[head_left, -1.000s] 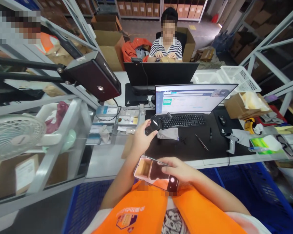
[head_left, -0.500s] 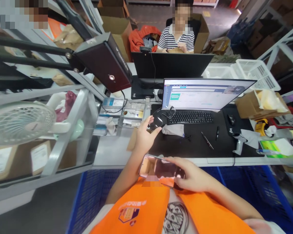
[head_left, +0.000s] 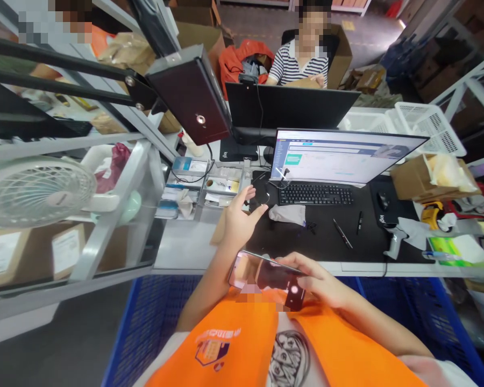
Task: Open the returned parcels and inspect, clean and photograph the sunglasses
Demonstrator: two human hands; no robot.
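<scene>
My left hand (head_left: 242,219) is raised over the left part of the black desk mat (head_left: 318,244). Its thumb and fingers are curled around a pair of glasses, whose thin frame (head_left: 283,180) shows against the monitor's lower left corner. Much of the glasses blends into the dark mat. Low in front of my body, my right hand (head_left: 312,277) grips a smartphone (head_left: 266,277) by its right end, sideways with the screen up. A camera picture and a round white button show on that screen. A crumpled grey pouch (head_left: 286,214) lies just right of my left hand.
A monitor (head_left: 347,156) and keyboard (head_left: 317,194) stand ahead. Pens (head_left: 342,233), a mouse (head_left: 382,201) and a barcode scanner (head_left: 394,242) lie to the right. A divided tray (head_left: 201,188) and fan (head_left: 40,188) are at left. Across the desk sits a person (head_left: 300,64).
The glasses have turned in my left hand, so their lenses show less. My right thumb has shifted up on the phone, uncovering the round button. The view has moved slightly.
</scene>
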